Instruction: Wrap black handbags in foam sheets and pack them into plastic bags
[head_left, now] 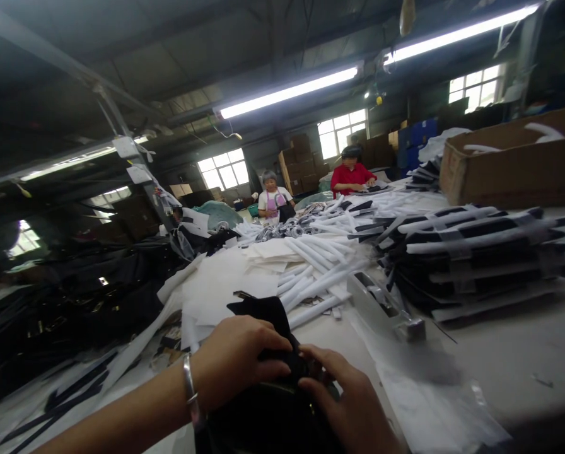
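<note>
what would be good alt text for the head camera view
A person's left hand and right hand handle a black item at a cluttered table. Beyond are white tube-like pieces, stacked black-and-white bundles at right, and other people.

Clock centred on black piece, low in view, details lost in shadow. Left hand, bangle at wrist, pinches its top from 11; right hand comes in from 3, finger and thumb on same area. Sheets at 11, white tubes at 12 to 1. Tape dispenser at 2; bundles beyond, carton behind. Aproned co-worker at 12, red-shirted one at 1. Dark heap at 10.
</note>
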{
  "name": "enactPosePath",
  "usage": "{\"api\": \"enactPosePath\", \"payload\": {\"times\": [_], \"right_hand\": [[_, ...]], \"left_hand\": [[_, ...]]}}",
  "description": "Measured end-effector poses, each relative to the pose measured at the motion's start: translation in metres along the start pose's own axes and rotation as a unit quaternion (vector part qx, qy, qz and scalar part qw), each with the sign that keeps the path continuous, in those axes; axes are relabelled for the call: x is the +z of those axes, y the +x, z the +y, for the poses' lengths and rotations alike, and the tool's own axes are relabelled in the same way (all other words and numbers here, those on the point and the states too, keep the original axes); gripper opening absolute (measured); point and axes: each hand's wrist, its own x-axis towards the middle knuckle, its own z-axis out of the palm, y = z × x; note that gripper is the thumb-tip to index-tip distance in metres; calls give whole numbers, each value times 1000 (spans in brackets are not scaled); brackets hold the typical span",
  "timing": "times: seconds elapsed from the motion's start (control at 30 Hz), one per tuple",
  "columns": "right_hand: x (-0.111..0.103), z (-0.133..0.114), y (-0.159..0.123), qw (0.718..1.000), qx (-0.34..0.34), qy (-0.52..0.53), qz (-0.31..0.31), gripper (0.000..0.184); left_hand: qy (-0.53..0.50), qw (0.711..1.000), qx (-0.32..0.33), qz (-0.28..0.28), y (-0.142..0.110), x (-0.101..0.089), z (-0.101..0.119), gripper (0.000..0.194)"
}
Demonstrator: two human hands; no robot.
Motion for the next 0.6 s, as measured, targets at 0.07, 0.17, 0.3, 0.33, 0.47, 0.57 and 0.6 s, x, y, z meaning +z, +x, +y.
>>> {"api": "enactPosePath", "payload": {"times": [0.07,0.17,0.3,0.33,0.47,0.57,0.6], "right_hand": [[2,1,-2,1000,7,14,7,41],[4,2,-4,999,12,32,23,45],[4,2,-6,998,4,47,34,42],[4,2,-6,998,3,48,38,42],[1,0,-5,998,1,54,37,43],[-1,-3,-4,998,-16,56,18,41],[-1,-4,-4,998,-24,56,14,40]], "left_hand": [[17,1000,18,-4,0,-3,4,24],[24,999,28,-8,1,-4,9,17],[33,999,16,-1,5,-1,16,17],[34,999,13,-4,6,-1,18,18],[34,998,-10,-42,16,-10,22,21],[-2,995,-8,-98,25,-17,20,21],[-17,994,-6,-112,28,-18,19,21]]}}
